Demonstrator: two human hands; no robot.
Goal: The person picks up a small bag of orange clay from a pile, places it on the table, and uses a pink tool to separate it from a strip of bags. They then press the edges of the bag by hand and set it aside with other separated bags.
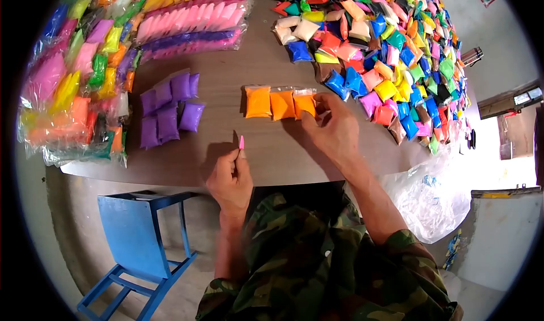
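Three orange packets (282, 104) lie in a row on the brown table (215, 71). My right hand (335, 125) pinches the rightmost one at its right side, thumb on its front. Nearer the table's front edge, my left hand (231, 176) is closed around a small pointed pink item (242, 142), held upright between thumb and finger; the rest of it is hidden by the fingers. To the left of the orange row lie several purple packets (168, 122), grouped close together.
A large pile of mixed coloured packets (391, 54) covers the right side. Clear bags of sorted packets (192, 18) fill the back left, with more bagged packets (85, 83) at far left. A blue chair (133, 236) stands below the table's front edge; clear plastic (428, 202) hangs at the right.
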